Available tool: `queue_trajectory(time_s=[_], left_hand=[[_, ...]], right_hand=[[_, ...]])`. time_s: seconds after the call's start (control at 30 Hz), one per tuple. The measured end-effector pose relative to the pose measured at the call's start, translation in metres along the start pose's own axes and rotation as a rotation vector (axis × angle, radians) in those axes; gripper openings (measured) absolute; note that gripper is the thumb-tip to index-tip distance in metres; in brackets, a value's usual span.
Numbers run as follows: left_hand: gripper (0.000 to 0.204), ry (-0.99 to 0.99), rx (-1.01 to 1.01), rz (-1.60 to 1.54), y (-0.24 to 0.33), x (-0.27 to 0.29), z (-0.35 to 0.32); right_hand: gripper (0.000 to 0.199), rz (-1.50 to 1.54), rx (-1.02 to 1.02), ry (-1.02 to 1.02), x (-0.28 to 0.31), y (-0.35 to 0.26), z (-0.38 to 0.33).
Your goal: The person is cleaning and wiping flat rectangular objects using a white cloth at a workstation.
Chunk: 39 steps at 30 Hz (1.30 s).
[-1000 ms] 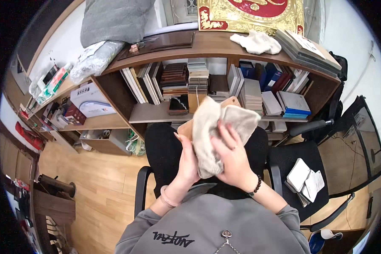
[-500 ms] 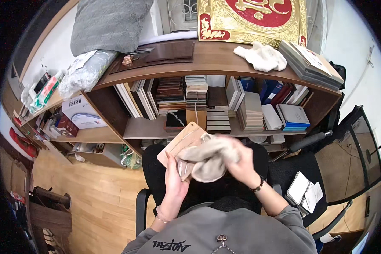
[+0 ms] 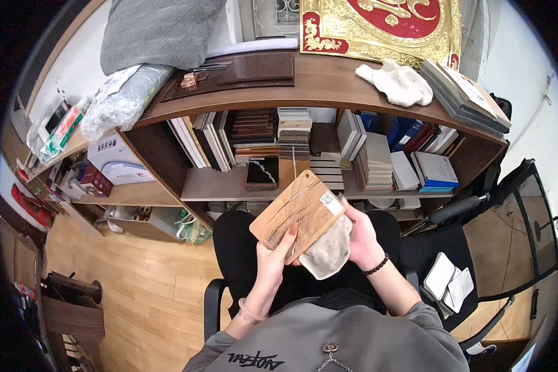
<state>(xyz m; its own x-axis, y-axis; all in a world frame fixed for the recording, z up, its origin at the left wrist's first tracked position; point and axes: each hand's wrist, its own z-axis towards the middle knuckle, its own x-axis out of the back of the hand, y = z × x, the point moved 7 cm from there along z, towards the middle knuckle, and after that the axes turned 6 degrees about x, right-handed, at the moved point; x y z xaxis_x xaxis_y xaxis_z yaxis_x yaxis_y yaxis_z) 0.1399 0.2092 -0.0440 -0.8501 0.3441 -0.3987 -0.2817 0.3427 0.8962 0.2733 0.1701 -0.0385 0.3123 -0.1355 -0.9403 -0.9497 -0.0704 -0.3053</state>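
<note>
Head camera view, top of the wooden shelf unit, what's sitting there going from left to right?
Clear plastic bag → grey cushion → dark brown sample boards → gold and red framed panel → white cloth → stack of flat sample books.

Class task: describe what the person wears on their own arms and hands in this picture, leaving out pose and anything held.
Both hands are bare, no gloves. The left hand has a thin pale bracelet at the wrist; the right hand has a dark beaded bracelet. Grey sleeves are pushed up, forearms bare.
</note>
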Motion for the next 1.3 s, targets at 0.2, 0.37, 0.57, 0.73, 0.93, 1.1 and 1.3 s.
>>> queue_trajectory(time_s=[0.2, 0.37, 0.57, 0.73, 0.93, 1.1, 1.3], left_hand=[[0.044, -0.014, -0.05, -0.161, -0.002, 0.033, -0.006], [0.047, -0.031, -0.133, -0.254, 0.02, 0.032, -0.002], [0.051, -0.282, -0.144, -0.308, 0.028, 0.008, 0.005], [0.055, -0.182, -0.201, -0.148, 0.007, -0.006, 0.019], [0.055, -1.536, 0.34, -0.921, -0.065, -0.036, 0.033], [0.05, -0.281, 0.193, -0.418, -0.12, 0.006, 0.061], [0.05, -0.538, 0.351, -0.193, -0.157, 0.004, 0.059]], right_hand=[[0.051, -0.206, 0.171, -0.189, -0.09, -0.06, 0.025], [0.055, -0.584, 0.578, -0.343, -0.202, -0.156, 0.055], [0.039, -1.995, 1.108, 0.324, -0.207, -0.194, 0.068], [0.02, -1.682, 0.402, -0.081, -0.102, -0.05, 0.013], [0.022, -0.915, 0.062, -0.116, 0.028, 0.008, 0.027], [0.022, -0.664, 0.249, 0.138, 0.084, -0.071, 0.06], [0.023, -0.898, 0.188, 0.228, 0.139, -0.14, 0.12]])
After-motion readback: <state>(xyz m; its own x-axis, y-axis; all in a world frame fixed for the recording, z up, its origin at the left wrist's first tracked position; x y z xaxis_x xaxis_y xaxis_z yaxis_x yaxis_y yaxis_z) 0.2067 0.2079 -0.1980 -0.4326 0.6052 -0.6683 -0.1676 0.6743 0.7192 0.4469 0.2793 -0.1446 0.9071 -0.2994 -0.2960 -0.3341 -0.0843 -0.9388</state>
